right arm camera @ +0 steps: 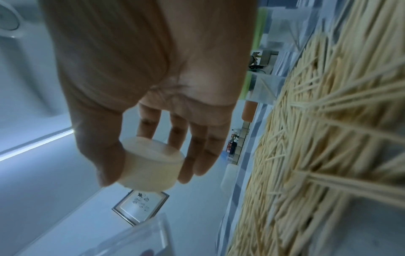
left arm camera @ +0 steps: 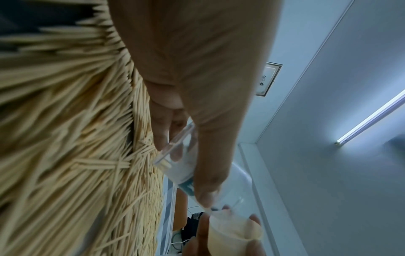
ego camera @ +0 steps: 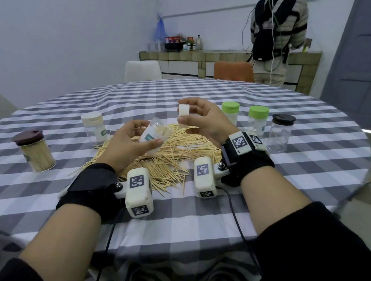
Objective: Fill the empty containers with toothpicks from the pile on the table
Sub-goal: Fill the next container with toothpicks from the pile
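Note:
My left hand [ego camera: 132,141] grips a clear plastic container [ego camera: 154,135] with a teal label, tilted with its open mouth toward the right, above the toothpick pile [ego camera: 168,156]. A few toothpicks show inside it [left arm camera: 165,164]. My right hand [ego camera: 200,120] pinches the container's cream lid [ego camera: 183,111] between thumb and fingers, a short way right of the mouth. The right wrist view shows the lid [right arm camera: 151,166] held by the thumb and fingers, with the container's rim [right arm camera: 151,232] below it. The pile [right arm camera: 328,138] spreads over the checked tablecloth.
A brown-lidded jar full of toothpicks [ego camera: 35,151] stands at the left, a cream-lidded container [ego camera: 94,129] behind the pile. Two green-lidded containers [ego camera: 231,112] [ego camera: 258,119] and an empty brown-lidded jar [ego camera: 281,131] stand at the right. A person [ego camera: 280,27] stands at the far counter.

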